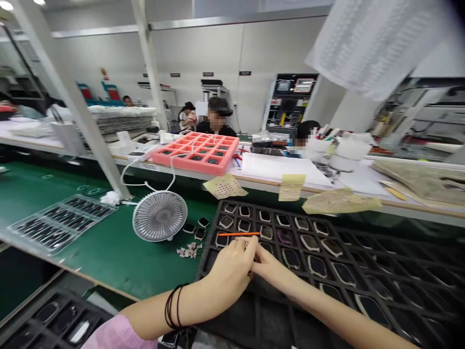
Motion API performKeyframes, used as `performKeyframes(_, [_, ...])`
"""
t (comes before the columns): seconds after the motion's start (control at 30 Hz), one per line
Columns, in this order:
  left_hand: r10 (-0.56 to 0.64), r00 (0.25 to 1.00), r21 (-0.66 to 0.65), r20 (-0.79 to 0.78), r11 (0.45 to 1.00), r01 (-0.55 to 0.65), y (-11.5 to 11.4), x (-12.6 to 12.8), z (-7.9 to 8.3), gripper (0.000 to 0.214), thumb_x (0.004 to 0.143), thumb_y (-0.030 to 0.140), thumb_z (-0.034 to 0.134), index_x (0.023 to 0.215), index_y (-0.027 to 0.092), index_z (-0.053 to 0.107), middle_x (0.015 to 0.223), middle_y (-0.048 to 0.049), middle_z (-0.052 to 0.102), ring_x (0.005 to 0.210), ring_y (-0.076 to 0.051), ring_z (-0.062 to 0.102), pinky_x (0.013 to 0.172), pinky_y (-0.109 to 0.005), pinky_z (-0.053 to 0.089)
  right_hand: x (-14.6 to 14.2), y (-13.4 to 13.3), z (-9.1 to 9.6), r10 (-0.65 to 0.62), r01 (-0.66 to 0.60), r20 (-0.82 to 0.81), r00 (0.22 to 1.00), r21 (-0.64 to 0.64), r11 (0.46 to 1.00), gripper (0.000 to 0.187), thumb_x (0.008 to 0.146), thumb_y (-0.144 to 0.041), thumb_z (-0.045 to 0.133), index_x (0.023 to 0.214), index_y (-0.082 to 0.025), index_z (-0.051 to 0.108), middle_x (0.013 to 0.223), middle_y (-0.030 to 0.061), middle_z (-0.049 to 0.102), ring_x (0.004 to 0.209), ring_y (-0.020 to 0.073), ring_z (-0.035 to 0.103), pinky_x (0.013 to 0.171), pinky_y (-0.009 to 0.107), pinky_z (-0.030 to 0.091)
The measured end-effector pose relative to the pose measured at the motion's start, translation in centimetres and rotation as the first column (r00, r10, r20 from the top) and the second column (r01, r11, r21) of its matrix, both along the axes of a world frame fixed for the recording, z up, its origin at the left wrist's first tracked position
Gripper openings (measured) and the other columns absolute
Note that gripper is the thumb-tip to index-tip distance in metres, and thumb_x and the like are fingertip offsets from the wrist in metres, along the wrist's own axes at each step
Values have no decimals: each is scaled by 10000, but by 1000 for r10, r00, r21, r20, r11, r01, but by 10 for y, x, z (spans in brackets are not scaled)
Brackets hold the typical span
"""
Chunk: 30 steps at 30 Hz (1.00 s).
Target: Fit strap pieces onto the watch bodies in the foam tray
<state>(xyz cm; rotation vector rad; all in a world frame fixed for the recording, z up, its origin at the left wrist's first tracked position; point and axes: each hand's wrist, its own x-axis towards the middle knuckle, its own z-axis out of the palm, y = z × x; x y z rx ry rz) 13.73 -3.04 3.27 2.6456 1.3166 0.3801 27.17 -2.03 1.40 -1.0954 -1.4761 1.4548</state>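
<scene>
My left hand (232,265) is closed, its fingers curled and its knuckles upward, with black bands on the wrist. Against it presses my right hand (267,264), closed too, its fingertips largely hidden behind the left. Between the two hands a small dark thing shows, too covered to name. A thin orange stick (238,234) juts out level just beyond the left knuckles; which hand grips it, if either, I cannot tell. Both hands are above a black compartment tray (241,310) holding watch-like cases with dark faces, such as one watch case (290,258) right of my hands.
Left of the tray stand a round fan (160,215), a few loose watch cases (199,233) and paper scraps (189,250). A clear sheet of dark parts (65,223) lies farther left. On the raised shelf sits a pink foam tray (218,167). Co-workers sit beyond it.
</scene>
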Motion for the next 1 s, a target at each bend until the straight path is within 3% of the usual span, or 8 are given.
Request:
performKeyframes(0.1, [6,999,-40,41,999,-4,-1,-26,5,651,730,113,643,1313,150,357,1191,-141,547,1089,-288,538,861,-383,495,-24,4,-10,-48,39,-77,996,-118,992,359,693,-302,692,1039,-229,637,1052,47,666,1097,275,541,974,415,385])
performKeyframes(0.17, [-23,988,-59,155,998,32,4,-51,10,773,743,268,700,1379,191,267,1286,-132,484,1169,-277,490,906,-372,481,-32,6,-13,-19,-32,-190,982,-262,964,373,730,-374,667,1073,-233,620,901,40,680,892,249,616,771,390,492])
performKeyframes(0.27, [101,952,-35,288,995,-95,18,-95,4,457,888,348,522,1300,209,382,1259,-96,497,1151,-229,505,931,-343,460,-33,13,-17,-3,-152,-368,930,-392,907,405,751,-416,638,1087,-193,611,725,40,660,630,206,605,530,324,482])
performKeyframes(0.4, [264,964,-103,-30,958,-266,39,-134,-42,156,910,193,437,940,171,588,981,-70,598,937,-219,581,786,-322,493,-28,22,-27,-66,-195,-507,860,-445,874,340,769,-365,597,1024,-146,647,727,72,665,607,197,601,511,306,464])
performKeyframes(0.53, [262,944,-122,-198,949,-289,46,-138,-94,172,834,139,535,999,165,579,1061,-94,582,980,-234,551,784,-319,493,-27,27,-33,-106,-227,-569,815,-482,846,321,798,-364,538,988,-135,660,719,90,665,592,201,594,503,304,438])
performKeyframes(0.63, [260,942,-112,-211,951,-287,48,-132,-113,184,836,135,524,1012,165,571,1109,-99,566,1002,-236,533,803,-327,488,-27,28,-35,-115,-240,-585,803,-493,837,325,815,-363,518,998,-132,656,729,97,668,593,203,592,509,307,428])
performKeyframes(0.77, [258,941,-99,-218,954,-285,51,-127,-115,183,887,124,413,930,154,588,1035,-105,583,958,-237,540,750,-321,491,-26,28,-36,-117,-249,-601,791,-490,835,327,829,-353,507,1023,-128,644,735,101,666,608,215,600,512,314,420])
performKeyframes(1.0, [335,930,-76,-152,934,-349,51,-132,-92,221,922,142,353,907,172,571,895,-74,620,839,-204,590,692,-283,463,-24,28,-40,-144,-246,-614,776,-505,827,362,833,-362,507,1064,-108,622,763,119,675,619,216,606,566,328,410])
